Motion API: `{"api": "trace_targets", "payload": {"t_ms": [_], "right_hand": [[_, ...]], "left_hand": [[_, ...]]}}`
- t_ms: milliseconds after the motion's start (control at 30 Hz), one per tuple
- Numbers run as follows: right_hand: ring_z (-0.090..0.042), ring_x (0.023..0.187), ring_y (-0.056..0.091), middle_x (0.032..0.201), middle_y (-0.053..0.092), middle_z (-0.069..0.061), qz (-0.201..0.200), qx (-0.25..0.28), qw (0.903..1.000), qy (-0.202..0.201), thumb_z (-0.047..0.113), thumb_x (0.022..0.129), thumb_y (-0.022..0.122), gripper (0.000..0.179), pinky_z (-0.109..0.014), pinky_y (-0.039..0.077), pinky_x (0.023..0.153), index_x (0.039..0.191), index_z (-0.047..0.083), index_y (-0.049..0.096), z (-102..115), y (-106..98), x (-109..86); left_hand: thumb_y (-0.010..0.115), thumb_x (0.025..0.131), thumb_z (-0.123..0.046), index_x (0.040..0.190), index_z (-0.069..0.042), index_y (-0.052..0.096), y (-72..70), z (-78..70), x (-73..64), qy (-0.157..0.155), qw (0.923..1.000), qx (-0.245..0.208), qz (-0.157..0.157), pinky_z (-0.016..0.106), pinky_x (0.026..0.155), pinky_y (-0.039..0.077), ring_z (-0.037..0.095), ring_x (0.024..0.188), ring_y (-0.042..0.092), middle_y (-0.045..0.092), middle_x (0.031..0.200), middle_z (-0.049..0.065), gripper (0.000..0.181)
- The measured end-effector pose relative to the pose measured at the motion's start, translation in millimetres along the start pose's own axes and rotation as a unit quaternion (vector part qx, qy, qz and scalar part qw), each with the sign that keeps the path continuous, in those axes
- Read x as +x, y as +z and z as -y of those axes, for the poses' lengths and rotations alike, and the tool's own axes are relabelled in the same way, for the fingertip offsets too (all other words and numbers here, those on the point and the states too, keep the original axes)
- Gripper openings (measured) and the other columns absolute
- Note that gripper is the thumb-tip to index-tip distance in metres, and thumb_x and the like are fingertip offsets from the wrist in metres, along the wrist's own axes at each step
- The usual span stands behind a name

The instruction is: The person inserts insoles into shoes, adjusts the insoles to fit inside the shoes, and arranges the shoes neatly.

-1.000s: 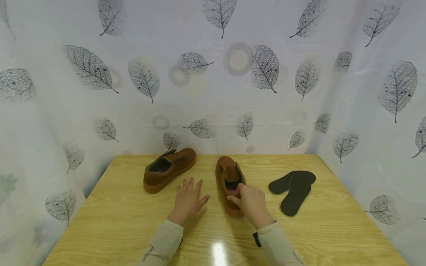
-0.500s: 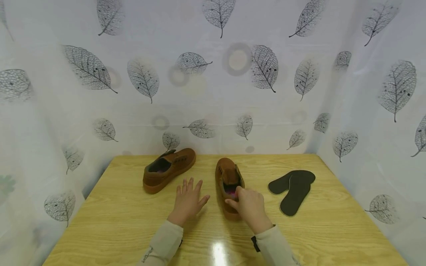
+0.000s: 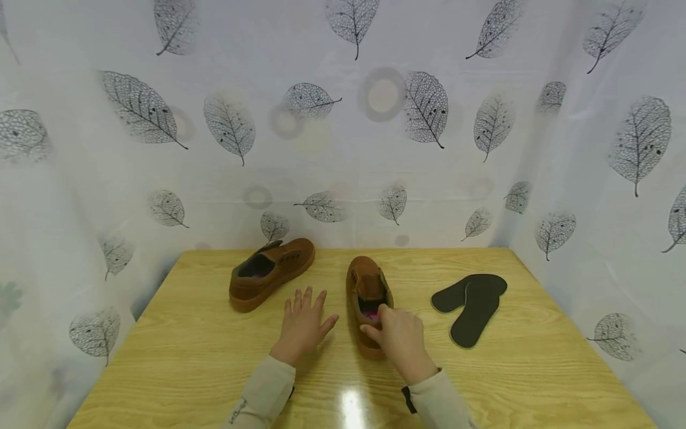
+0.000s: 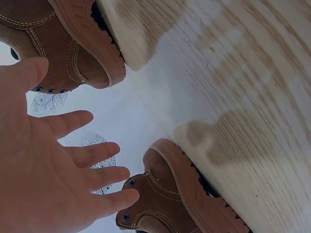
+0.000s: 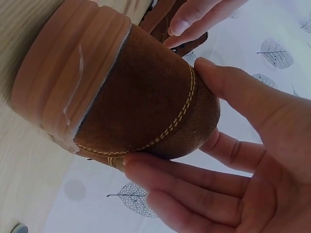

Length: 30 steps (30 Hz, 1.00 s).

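Note:
A brown shoe [image 3: 370,286] with a pinkish patch inside stands at mid-table, toe toward the back. My right hand [image 3: 399,339] grips it by the heel; in the right wrist view the thumb lies on one side of the stitched heel collar [image 5: 182,107] and the fingers curl around the other. Left of it, my left hand [image 3: 302,328] is spread palm down over the table, holding nothing. The left wrist view shows its straight fingers [image 4: 99,155] between the two shoes. The second brown shoe [image 3: 270,274] sits at the back left, angled, its tongue sticking up.
Two dark insoles [image 3: 477,313] overlap on the right side of the wooden table [image 3: 536,381]. A white curtain [image 3: 343,155] with leaf prints hangs along the back and both sides.
My right hand and the shoe it grips have shifted slightly toward me. The left hand, the other shoe and the insoles stay where they were.

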State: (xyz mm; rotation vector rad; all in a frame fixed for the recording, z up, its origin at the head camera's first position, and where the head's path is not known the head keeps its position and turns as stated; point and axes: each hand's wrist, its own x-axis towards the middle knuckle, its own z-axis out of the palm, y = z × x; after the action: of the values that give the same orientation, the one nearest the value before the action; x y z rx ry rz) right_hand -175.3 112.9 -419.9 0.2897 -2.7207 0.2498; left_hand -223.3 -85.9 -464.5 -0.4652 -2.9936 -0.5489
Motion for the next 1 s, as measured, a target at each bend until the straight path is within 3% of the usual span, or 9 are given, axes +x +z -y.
{"api": "trace_targets", "payload": {"t_ms": [333, 533, 667, 800, 1000], "right_hand": [[-0.007, 0.041, 0.038, 0.051, 0.041, 0.003, 0.007, 0.028, 0.9995, -0.014, 0.034, 0.076, 0.08, 0.039, -0.021, 0.029, 0.038, 0.07, 0.011, 0.05, -2.7, -4.1, -7.2], [-0.008, 0.048, 0.043, 0.058, 0.048, 0.003, 0.063, 0.096, 0.9924, -0.045, 0.027, 0.083, 0.075, 0.023, -0.023, 0.035, 0.043, 0.087, 0.011, 0.059, -15.2, -13.3, -7.1], [-0.01, 0.062, 0.054, 0.077, 0.06, 0.004, 0.114, 0.152, 0.9806, -0.047, 0.023, 0.087, 0.071, 0.018, -0.027, 0.045, 0.054, 0.1, 0.013, 0.064, -28.9, -15.6, -6.6], [-0.024, 0.086, 0.065, 0.1, 0.068, -0.005, 0.129, 0.189, 0.9724, -0.044, 0.022, 0.089, 0.069, 0.027, -0.039, 0.053, 0.072, 0.111, 0.009, 0.064, -42.4, -16.1, -7.3], [-0.029, 0.091, 0.065, 0.102, 0.068, -0.012, 0.111, 0.187, 0.976, -0.015, 0.025, 0.089, 0.069, 0.027, -0.043, 0.054, 0.072, 0.11, 0.009, 0.065, -57.4, -16.0, -9.7]], "left_hand": [[0.049, 0.098, -0.048, 0.147, -0.007, 0.039, 2.7, -1.5, 0.0, -0.002, 0.9999, -0.006, 0.014, 0.065, 0.109, 0.014, 0.051, 0.139, 0.018, 0.027, 0.15, 0.029, 0.064], [0.05, 0.097, -0.046, 0.146, -0.007, 0.04, 2.7, -1.8, -0.1, 0.001, 1.0, 0.001, 0.004, 0.065, 0.108, 0.017, 0.051, 0.138, 0.02, 0.029, 0.149, 0.03, 0.063], [0.051, 0.097, -0.046, 0.145, -0.006, 0.04, 1.7, -1.8, 0.4, 0.004, 1.0, -0.003, 0.001, 0.066, 0.107, 0.017, 0.052, 0.138, 0.02, 0.029, 0.148, 0.031, 0.063], [0.052, 0.097, -0.045, 0.145, -0.006, 0.04, 0.7, -2.7, 0.6, 0.007, 1.0, -0.002, 0.001, 0.067, 0.107, 0.017, 0.053, 0.137, 0.021, 0.03, 0.148, 0.031, 0.063], [0.052, 0.097, -0.044, 0.146, -0.006, 0.04, -1.1, -5.0, 0.4, 0.006, 0.9999, -0.006, 0.01, 0.066, 0.108, 0.016, 0.052, 0.138, 0.02, 0.029, 0.148, 0.031, 0.063]]}}
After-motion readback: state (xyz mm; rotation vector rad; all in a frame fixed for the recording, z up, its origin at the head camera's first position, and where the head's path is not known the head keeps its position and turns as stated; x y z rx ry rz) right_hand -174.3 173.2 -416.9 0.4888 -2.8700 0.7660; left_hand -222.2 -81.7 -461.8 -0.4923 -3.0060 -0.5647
